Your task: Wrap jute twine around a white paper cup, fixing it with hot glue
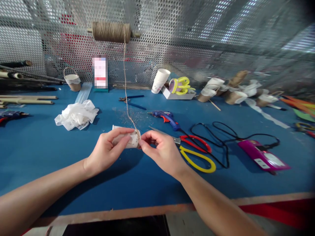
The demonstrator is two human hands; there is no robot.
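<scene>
My left hand (107, 149) is wrapped round a white paper cup (131, 139) held on its side above the blue table (49, 154). My right hand (159, 149) pinches brown twine (125, 82) against the cup's right end. The twine runs up from the cup to a spool (110, 31) mounted on the perforated metal wall.
Red-and-yellow scissors (197, 150) lie right of my right hand. A blue glue gun (167, 118), black cable (221, 137) and pink device (263, 155) lie beyond. A crumpled plastic bag (76, 114), pliers (130, 100), stacked cups (159, 80) and twine-wrapped cups (233, 91) sit farther back.
</scene>
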